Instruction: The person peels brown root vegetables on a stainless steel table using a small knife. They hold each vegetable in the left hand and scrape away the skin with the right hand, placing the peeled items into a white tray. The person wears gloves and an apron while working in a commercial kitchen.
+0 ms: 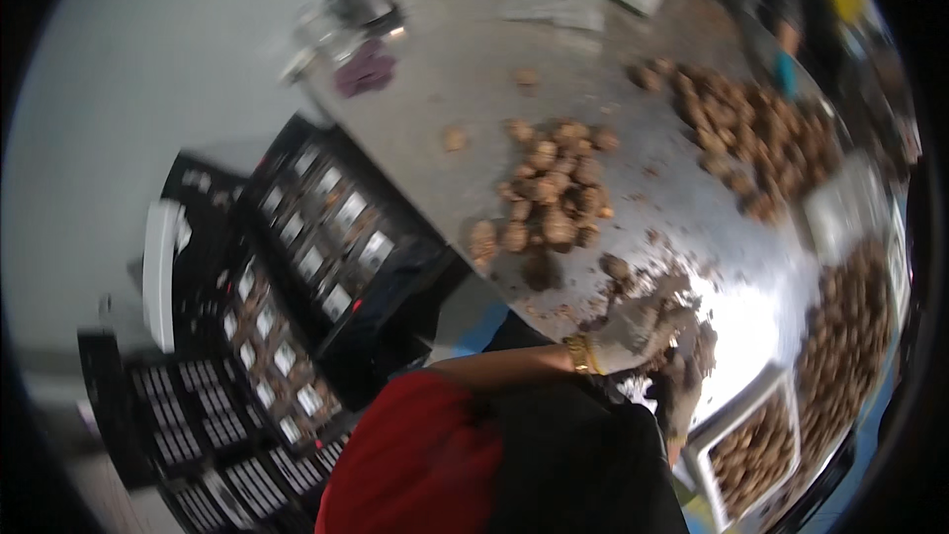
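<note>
My left hand (636, 335), in a soiled pale glove with a gold band at the wrist, reaches over the metal table (455, 69). Close beside it is my right hand (678, 391), its glove dark with dirt. Both are blurred, and I cannot make out their fingers or anything between them. Dark soil and scraps (647, 282) lie around and under the hands. Just beyond, a heap of brown taro-like corms (559, 183) sits on the table, with a few loose ones at its edges.
Larger piles of corms lie at the far right (761, 133) and right side (845, 336). A white tray (702, 460) of corms stands at the near right. Black crates (326, 227) border the table's left. Another person's arm (788, 40) shows at the far right; a purple cloth (365, 69) lies far left.
</note>
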`<state>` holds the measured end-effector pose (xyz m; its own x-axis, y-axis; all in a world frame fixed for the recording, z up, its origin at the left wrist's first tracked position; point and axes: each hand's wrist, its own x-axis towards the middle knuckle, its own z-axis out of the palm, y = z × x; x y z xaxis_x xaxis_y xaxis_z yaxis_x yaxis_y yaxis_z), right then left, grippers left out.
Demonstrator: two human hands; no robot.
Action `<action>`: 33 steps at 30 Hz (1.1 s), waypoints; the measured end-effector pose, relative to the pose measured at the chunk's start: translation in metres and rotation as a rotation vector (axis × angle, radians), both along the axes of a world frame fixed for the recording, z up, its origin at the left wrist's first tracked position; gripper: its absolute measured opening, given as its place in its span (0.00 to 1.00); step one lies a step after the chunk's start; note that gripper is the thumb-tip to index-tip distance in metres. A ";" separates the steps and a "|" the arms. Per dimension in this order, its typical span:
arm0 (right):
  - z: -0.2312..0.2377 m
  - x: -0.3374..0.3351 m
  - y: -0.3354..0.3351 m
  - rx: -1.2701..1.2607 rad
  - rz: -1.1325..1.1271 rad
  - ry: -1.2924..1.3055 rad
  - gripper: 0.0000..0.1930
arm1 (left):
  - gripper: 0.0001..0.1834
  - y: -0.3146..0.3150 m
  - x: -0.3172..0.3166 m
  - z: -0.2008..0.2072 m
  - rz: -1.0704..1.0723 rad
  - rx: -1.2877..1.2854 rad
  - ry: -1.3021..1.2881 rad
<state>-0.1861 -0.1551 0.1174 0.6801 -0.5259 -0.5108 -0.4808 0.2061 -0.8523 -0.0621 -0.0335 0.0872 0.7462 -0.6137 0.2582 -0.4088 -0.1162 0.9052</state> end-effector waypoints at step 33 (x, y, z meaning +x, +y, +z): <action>-0.075 -0.009 -0.014 0.061 0.196 -0.180 0.21 | 0.19 0.044 -0.012 -0.008 0.264 -0.465 0.908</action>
